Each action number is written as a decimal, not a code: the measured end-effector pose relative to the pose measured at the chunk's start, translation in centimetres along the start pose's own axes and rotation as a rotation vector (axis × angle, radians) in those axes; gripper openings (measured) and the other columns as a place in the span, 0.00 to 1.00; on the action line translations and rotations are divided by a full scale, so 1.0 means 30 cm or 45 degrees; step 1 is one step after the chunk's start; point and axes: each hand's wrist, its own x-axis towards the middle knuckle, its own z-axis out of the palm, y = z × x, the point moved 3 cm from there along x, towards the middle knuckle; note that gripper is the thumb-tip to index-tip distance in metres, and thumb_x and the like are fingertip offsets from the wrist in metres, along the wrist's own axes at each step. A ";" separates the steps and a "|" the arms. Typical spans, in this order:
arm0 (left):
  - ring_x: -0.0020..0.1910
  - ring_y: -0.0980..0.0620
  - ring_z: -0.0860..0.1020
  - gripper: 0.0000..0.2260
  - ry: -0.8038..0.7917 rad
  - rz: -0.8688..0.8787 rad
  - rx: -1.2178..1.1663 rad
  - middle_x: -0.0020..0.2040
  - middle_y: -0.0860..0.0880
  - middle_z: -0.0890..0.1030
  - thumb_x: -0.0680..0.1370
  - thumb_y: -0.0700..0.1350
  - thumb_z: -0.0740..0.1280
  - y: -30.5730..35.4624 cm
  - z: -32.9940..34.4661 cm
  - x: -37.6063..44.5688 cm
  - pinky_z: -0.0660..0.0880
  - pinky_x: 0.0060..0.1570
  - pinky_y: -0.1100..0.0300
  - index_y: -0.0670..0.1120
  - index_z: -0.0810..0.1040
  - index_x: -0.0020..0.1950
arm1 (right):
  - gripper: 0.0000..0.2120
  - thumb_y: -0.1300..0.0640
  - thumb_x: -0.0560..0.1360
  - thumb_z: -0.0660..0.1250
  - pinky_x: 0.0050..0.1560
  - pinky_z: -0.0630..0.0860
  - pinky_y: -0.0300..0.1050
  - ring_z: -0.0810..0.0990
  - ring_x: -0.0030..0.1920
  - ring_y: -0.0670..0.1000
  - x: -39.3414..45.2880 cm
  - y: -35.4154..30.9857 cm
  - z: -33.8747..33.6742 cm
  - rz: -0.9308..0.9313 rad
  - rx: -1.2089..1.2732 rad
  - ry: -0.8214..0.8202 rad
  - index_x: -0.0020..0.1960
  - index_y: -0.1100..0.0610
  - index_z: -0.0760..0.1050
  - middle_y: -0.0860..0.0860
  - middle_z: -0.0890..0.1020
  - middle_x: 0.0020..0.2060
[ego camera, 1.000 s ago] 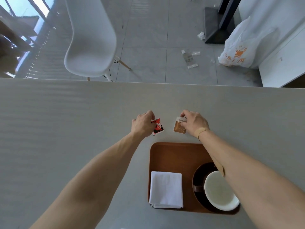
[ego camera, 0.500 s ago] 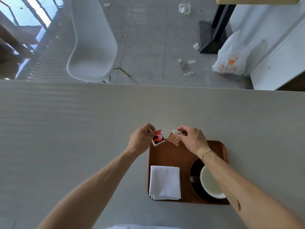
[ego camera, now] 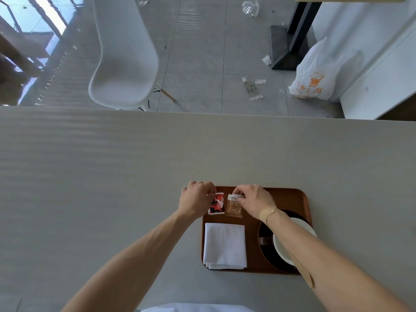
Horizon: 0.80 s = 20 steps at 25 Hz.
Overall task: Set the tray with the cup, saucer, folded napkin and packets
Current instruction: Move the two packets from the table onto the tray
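Since the earlier frames, both hands have come back from the bare table beyond the tray and now set their packets on the tray's far-left area. The brown wooden tray point(ego camera: 292, 194) lies on the grey table point(ego camera: 90, 176), at about 5 o'clock from the table's centre. Nearest, at the tray's 7 o'clock, lies the folded white napkin point(ego camera: 225, 245). At 4 o'clock a white cup point(ego camera: 284, 244) stands on a dark saucer point(ego camera: 266, 248), both partly covered by the right forearm. At the tray's 11 o'clock, the left hand point(ego camera: 194, 202) pinches the left edge of a red-and-black packet point(ego camera: 217, 203) with curled fingers. Just beside it, the right hand point(ego camera: 254, 202) pinches the top of a brown packet point(ego camera: 234, 207) that has a white label strip; both packets lie flat on the tray, close together without overlap. Beyond the table, at 11 o'clock, stands a white chair point(ego camera: 126, 64); at 1 o'clock a white plastic bag point(ego camera: 315, 77) rests on the tiled floor point(ego camera: 202, 52).
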 end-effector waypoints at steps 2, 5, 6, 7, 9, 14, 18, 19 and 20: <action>0.58 0.47 0.71 0.08 0.046 0.044 0.113 0.54 0.49 0.80 0.80 0.48 0.62 0.007 0.011 0.006 0.66 0.54 0.52 0.52 0.79 0.56 | 0.08 0.53 0.77 0.65 0.48 0.74 0.46 0.78 0.51 0.52 0.001 -0.007 0.012 -0.066 -0.102 0.096 0.54 0.49 0.79 0.50 0.83 0.49; 0.57 0.46 0.71 0.08 0.076 0.117 0.247 0.55 0.49 0.78 0.80 0.48 0.62 0.016 0.033 0.010 0.67 0.54 0.53 0.51 0.78 0.57 | 0.09 0.53 0.77 0.66 0.51 0.72 0.46 0.76 0.52 0.52 0.003 -0.009 0.032 -0.183 -0.230 0.202 0.57 0.50 0.78 0.49 0.81 0.51; 0.57 0.46 0.71 0.09 0.093 0.149 0.291 0.56 0.49 0.77 0.80 0.48 0.62 0.017 0.039 0.008 0.68 0.55 0.53 0.51 0.78 0.57 | 0.10 0.54 0.77 0.66 0.51 0.72 0.46 0.75 0.52 0.52 0.003 -0.008 0.040 -0.206 -0.257 0.224 0.57 0.50 0.77 0.49 0.81 0.51; 0.57 0.46 0.71 0.09 0.115 0.178 0.324 0.56 0.49 0.77 0.80 0.48 0.62 0.017 0.044 0.004 0.68 0.55 0.53 0.51 0.78 0.58 | 0.10 0.55 0.77 0.67 0.50 0.73 0.46 0.75 0.52 0.52 0.000 -0.007 0.045 -0.222 -0.276 0.249 0.58 0.50 0.77 0.49 0.80 0.51; 0.57 0.46 0.71 0.10 0.162 0.218 0.333 0.57 0.49 0.77 0.79 0.48 0.63 0.013 0.045 -0.008 0.68 0.55 0.52 0.51 0.77 0.59 | 0.11 0.56 0.76 0.68 0.50 0.73 0.46 0.75 0.52 0.52 -0.009 -0.003 0.042 -0.251 -0.289 0.312 0.58 0.50 0.78 0.49 0.80 0.51; 0.58 0.47 0.74 0.17 0.180 0.479 0.289 0.55 0.51 0.79 0.74 0.57 0.69 -0.010 0.034 -0.062 0.68 0.59 0.51 0.51 0.80 0.59 | 0.24 0.44 0.71 0.72 0.53 0.73 0.50 0.75 0.56 0.53 -0.054 0.020 0.056 -0.327 -0.387 0.231 0.64 0.50 0.74 0.49 0.78 0.56; 0.64 0.46 0.69 0.29 0.042 0.435 0.412 0.62 0.50 0.75 0.72 0.65 0.67 -0.022 0.063 -0.083 0.63 0.66 0.50 0.52 0.73 0.69 | 0.32 0.40 0.70 0.71 0.57 0.71 0.51 0.72 0.60 0.54 -0.060 0.012 0.077 -0.276 -0.487 0.190 0.69 0.51 0.69 0.50 0.75 0.60; 0.65 0.46 0.69 0.30 0.045 0.433 0.430 0.63 0.50 0.75 0.73 0.65 0.67 -0.021 0.067 -0.083 0.62 0.66 0.50 0.51 0.72 0.70 | 0.32 0.41 0.70 0.71 0.57 0.71 0.51 0.72 0.60 0.54 -0.057 0.007 0.075 -0.272 -0.490 0.197 0.69 0.51 0.69 0.50 0.75 0.61; 0.65 0.46 0.69 0.29 0.054 0.436 0.444 0.63 0.50 0.75 0.73 0.64 0.67 -0.019 0.070 -0.082 0.62 0.66 0.51 0.51 0.71 0.70 | 0.31 0.41 0.70 0.72 0.57 0.70 0.51 0.72 0.60 0.54 -0.054 0.003 0.073 -0.272 -0.489 0.203 0.69 0.51 0.70 0.50 0.75 0.61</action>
